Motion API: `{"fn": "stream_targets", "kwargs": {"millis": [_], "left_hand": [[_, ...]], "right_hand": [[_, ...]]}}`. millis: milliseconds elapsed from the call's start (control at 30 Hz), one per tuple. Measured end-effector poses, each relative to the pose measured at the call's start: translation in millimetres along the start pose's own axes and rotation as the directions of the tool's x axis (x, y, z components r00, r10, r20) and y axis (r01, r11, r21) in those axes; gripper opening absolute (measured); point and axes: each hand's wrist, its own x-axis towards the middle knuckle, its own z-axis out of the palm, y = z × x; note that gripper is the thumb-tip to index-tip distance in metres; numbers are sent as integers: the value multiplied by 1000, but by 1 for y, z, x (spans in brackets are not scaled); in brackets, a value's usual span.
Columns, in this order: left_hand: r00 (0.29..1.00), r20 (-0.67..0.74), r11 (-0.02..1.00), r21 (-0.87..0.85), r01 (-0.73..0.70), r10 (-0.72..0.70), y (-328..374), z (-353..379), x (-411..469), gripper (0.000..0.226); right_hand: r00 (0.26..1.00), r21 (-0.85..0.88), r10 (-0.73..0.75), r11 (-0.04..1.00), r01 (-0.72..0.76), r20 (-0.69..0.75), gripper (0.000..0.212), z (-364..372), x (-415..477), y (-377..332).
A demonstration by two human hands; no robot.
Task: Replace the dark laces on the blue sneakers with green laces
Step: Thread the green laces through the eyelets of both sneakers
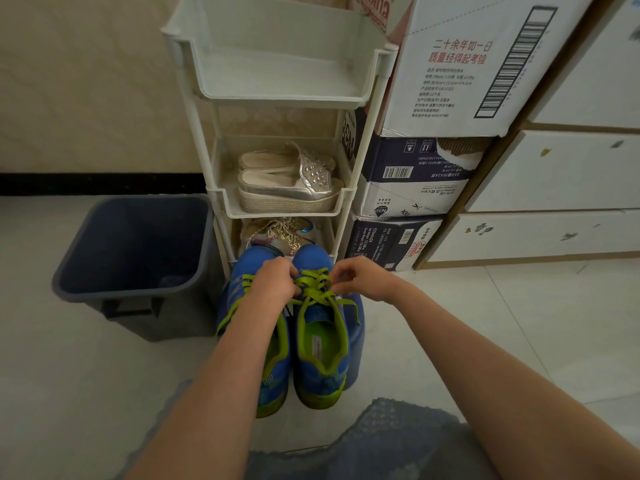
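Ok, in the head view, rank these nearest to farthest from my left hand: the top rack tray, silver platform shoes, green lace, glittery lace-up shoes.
1. green lace, pinched by the left hand itself.
2. glittery lace-up shoes, bottom tier, just beyond.
3. silver platform shoes, middle tier.
4. top rack tray, highest up.

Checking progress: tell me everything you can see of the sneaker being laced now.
The sneaker is blue, mesh-like fabric, with lime-green collar lining and heel trim. It stands upright on the pale floor, toe toward the white rack, beside its twin. A green lace criss-crosses its eyelets; one loose end drapes over the side away from the twin. The left hand and right hand both pinch the lace at the crossings.
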Motion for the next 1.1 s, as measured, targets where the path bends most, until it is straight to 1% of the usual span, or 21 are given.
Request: {"fn": "stream_targets", "kwargs": {"millis": [167, 267, 400, 500, 567, 633, 700, 767, 833, 967, 1033, 1100], "left_hand": [[1000, 8, 999, 30, -13, 13, 0, 3, 1, 40], [1000, 6, 1000, 21, -12, 12, 0, 3, 1, 46], [1000, 3, 1000, 16, -14, 14, 0, 4, 1, 41], [1000, 1, 1000, 21, -13, 13, 1, 5, 1, 42], [1000, 3, 1000, 24, -4, 4, 3, 4, 0, 40], [1000, 1, 1000, 0, 4, -4, 3, 3, 0, 35], [1000, -3, 1000, -15, 7, -7, 3, 3, 0, 32], [1000, -9, 1000, -11, 7, -7, 2, 3, -1, 31], [1000, -11, 1000, -1, 1, -1, 2, 1, -1, 29], [999, -19, 998, 40, -45, 45, -2, 2, -1, 24], [998, -37, 998, 34, -55, 56, -3, 2, 0, 25], [998, -33, 998, 36, -50, 51, -4, 3, 1, 25]], "right_hand": [[997, -21, -45, 999, 44, -65, 6, -3, 5, -16], [995, -82, -89, 993, 85, -51, 5, -2, 7, -31], [990, -145, -122, 983, 111, -67, 4, 1, 8, -40], [993, -106, -94, 991, 86, -68, 3, 0, 6, -38], [991, -33, -81, 996, 78, -108, 7, -4, 5, -34], [992, 12, -62, 998, 64, -106, 19, -9, 4, -28], [998, -25, -37, 999, 35, -57, 25, -12, 2, -20], [1000, -92, -13, 996, 13, 7, 22, -12, -1, -14], [999, -111, 2, 994, 1, 32, 18, -10, -2, -8], [1000, -65, 0, 998, 0, 0, 9, -5, 0, -8], [1000, -81, -9, 997, 8, -16, 4, -5, 1, -11], [1000, -116, -18, 993, 15, -25, 6, -7, 3, -15]]}}
